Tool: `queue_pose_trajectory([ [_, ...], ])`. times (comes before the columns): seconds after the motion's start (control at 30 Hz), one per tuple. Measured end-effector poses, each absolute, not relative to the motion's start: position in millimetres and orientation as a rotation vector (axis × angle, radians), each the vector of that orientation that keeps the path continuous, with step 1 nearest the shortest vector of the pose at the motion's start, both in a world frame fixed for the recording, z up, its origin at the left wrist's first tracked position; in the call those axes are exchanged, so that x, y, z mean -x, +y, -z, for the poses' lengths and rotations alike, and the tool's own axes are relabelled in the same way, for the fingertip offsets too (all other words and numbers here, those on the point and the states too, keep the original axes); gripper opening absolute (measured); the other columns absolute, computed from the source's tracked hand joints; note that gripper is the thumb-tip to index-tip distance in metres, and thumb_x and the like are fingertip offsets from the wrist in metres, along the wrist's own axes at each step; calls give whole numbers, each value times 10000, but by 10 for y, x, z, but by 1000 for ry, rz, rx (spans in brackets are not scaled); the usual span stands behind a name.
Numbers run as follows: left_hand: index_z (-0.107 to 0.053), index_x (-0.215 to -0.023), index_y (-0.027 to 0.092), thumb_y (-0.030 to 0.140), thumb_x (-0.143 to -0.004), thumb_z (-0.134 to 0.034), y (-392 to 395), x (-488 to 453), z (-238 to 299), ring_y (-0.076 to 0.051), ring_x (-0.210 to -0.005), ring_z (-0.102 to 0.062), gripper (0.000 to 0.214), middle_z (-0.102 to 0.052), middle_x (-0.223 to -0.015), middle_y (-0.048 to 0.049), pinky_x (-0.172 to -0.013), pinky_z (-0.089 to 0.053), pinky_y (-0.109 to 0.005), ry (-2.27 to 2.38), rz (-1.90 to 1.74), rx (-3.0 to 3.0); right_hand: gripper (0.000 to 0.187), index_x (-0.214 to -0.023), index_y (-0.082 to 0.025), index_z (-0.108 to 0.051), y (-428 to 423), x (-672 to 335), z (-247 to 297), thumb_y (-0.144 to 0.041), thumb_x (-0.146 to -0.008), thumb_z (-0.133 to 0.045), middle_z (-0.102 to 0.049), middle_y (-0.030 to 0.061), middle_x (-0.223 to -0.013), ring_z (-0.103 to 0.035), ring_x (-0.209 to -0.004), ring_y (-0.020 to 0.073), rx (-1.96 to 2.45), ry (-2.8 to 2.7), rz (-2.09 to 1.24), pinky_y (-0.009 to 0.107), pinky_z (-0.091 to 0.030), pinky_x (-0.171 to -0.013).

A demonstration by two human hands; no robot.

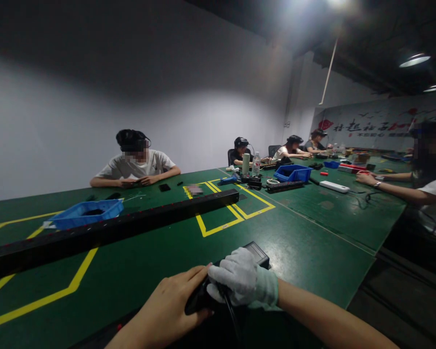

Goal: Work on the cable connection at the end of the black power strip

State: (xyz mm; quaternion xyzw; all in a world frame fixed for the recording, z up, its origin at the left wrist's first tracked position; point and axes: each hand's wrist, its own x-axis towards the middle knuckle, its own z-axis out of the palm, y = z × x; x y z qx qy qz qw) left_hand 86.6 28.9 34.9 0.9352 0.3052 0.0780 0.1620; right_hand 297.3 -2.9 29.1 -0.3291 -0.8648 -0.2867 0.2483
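My right hand, in a white glove, is closed over the end of a black box-shaped device and a black cable that runs toward me. My bare left hand lies beside it, fingers together and pressing on the device's dark near end. Both sit at the near edge of the green table.
A long black bar crosses the table, with a blue bin behind it. Yellow tape lines mark the surface. Several people sit around the table; one person's arm reaches in at the right. Another blue bin, bottles and tools stand farther back.
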Motion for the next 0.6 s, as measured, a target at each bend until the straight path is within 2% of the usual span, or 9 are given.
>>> queue_pose_trajectory([
  [0.17, -337, -1386, 322, 429, -796, -536, 298, -869, -346, -209, -1224, -479, 631, -441, -1402, -11, -1021, -385, -341, 873, -210, -2668, 251, -793, -212, -565, -33, -2998, -324, -413, -889, -449, -525, -50, -548, -464, -471, 98, 832, -2398, 700, 309, -146, -472],
  [0.33, -310, -1403, 317, 456, -803, -522, 315, -847, -304, -215, -1233, -470, 651, -427, -1413, -13, -1030, -379, -362, 891, -207, -2675, 342, -701, -214, -560, -37, -3013, -330, -464, -897, -434, -488, -55, -513, -451, -445, 89, 763, -2437, 685, 296, -148, -467],
  [0.47, -307, -1401, 340, 464, -802, -524, 308, -852, -312, -219, -1224, -481, 649, -434, -1408, 0, -1025, -386, -365, 897, -224, -2664, 406, -716, -213, -572, -34, -3025, -342, -532, -903, -406, -512, -47, -545, -464, -466, 92, 741, -2474, 691, 294, -152, -468],
  [0.6, -314, -1399, 338, 445, -799, -530, 304, -860, -318, -222, -1214, -490, 647, -436, -1407, -2, -1021, -390, -358, 885, -228, -2660, 393, -742, -215, -575, -26, -3035, -325, -530, -908, -409, -523, -47, -564, -459, -481, 93, 744, -2488, 702, 296, -149, -472],
])
